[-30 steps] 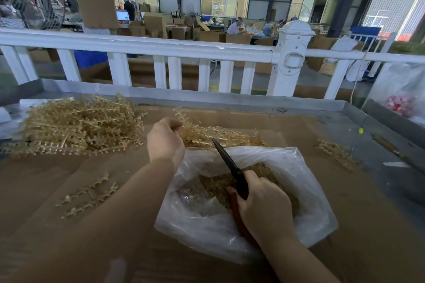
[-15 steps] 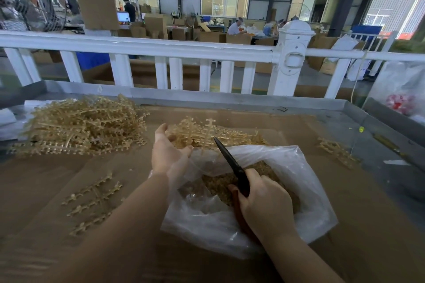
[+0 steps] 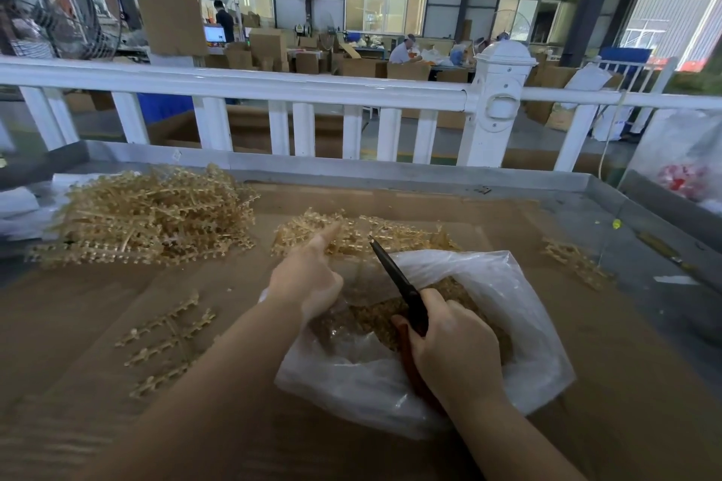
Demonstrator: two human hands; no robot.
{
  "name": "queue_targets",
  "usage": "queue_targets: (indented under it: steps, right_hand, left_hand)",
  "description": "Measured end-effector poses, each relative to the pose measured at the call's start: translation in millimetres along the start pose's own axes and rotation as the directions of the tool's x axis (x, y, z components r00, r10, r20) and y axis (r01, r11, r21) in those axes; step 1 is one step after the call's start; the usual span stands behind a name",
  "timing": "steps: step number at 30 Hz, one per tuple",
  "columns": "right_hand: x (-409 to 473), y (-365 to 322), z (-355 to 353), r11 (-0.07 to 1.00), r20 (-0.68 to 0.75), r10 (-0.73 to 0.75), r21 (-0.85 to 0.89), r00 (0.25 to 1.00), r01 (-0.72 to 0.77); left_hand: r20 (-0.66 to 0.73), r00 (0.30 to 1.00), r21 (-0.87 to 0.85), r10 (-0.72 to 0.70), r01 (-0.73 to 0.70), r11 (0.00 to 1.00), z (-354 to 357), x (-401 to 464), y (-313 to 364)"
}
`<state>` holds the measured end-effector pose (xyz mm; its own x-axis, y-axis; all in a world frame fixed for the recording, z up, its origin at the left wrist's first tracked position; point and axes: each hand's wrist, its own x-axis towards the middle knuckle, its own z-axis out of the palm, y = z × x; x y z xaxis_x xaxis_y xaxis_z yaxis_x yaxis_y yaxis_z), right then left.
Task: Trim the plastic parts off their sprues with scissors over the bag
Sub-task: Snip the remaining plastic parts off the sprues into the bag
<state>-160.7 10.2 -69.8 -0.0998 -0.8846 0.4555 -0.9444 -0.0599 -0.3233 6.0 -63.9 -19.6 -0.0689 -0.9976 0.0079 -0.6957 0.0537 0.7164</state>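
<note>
Cardboard top [image 3: 586,383]: sprues [image 3: 363,232] touching L fingers [image 3: 326,234].

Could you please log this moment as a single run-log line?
left hand: open, reaching to sprue pile | right hand: holds scissors over bag | cut: pending

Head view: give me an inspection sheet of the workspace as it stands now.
Surface: brown cardboard sheet in a metal-rimmed tray.
Job's things: clear bag holding cut pieces; scissors, blades together, tip up over it; small sprue pile behind the bag; large sprue pile far left.
Clutter: loose sprues near left, more at right.
Grippers: left hand reaching to the small pile, fingers extended; right hand grips the scissors.
Cables: pale cord at the right of the fence.
Surroundings: white fence, boxes, workers beyond.
</note>
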Motion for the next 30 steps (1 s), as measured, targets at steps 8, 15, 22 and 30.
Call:
queue_targets:
  steps: [8,15,22,30]
  right_hand:
    - [-0.3,-0.9,-1.4,1.0,-0.018,-0.005,0.002,1.0,0.005]
    - [0.1,-0.5,-2.3,1.0,-0.019,-0.013,0.006,1.0,0.013]
    - [0.0,1.3,-1.9,1.0,-0.009,-0.018,0.005,1.0,0.018]
    - [-0.6,0.6,-3.1,1.0,-0.004,-0.014,-0.001,1.0,0.014]
  left_hand:
    - [0.068,0.997,0.371,-0.041,0.012,0.928,7.8,0.3,6.5]
    - [0.009,1.0,0.502,-0.024,0.016,0.865,9.7,-5.9,15.0]
    - [-0.222,0.963,0.373,0.153,-0.062,0.926,2.4,-2.6,7.3]
    - [-0.3,0.954,-0.344,0.001,-0.11,0.932,-13.2,10.3,15.8]
